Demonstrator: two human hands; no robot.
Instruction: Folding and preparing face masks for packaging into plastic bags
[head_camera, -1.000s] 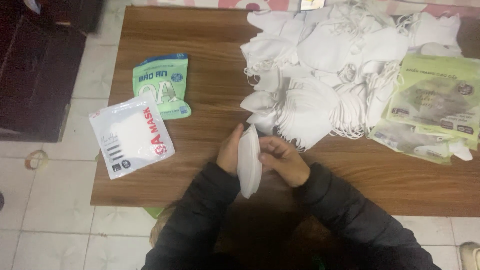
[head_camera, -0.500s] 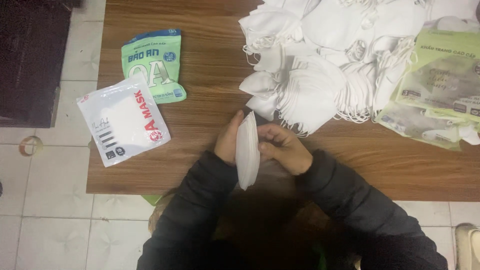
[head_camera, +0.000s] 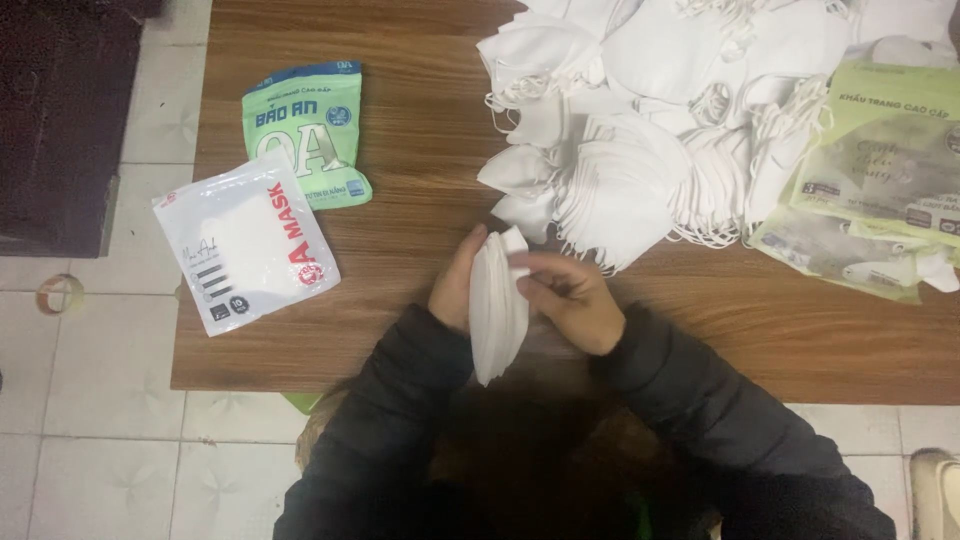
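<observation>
Both hands at desk (head_camera: 420, 130) front edge, pinching small stack of folded white masks (head_camera: 497, 305) upright between them. Left hand (head_camera: 455, 285) backs stack, fingers wrapped; right hand (head_camera: 570, 300) grips top corner. Loose mask pile (head_camera: 640, 140) just beyond. 2 pouches, green pouch (head_camera: 310, 130) and white pouch (head_camera: 245, 245), lie left.

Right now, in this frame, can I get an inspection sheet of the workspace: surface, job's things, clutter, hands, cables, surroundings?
Surface: brown wooden table, bare at the near left.
Job's things: small stack of folded white masks held upright on edge between both hands; big pile of loose white masks behind.
Clutter: white mask pouch and green mask pouch on the left; pale green packets on the right.
Hands: left hand cups the stack's left side; right hand pinches its top edge.
Cables: nothing seen.
Surroundings: tiled floor; dark furniture far left; tape roll on the floor.
</observation>
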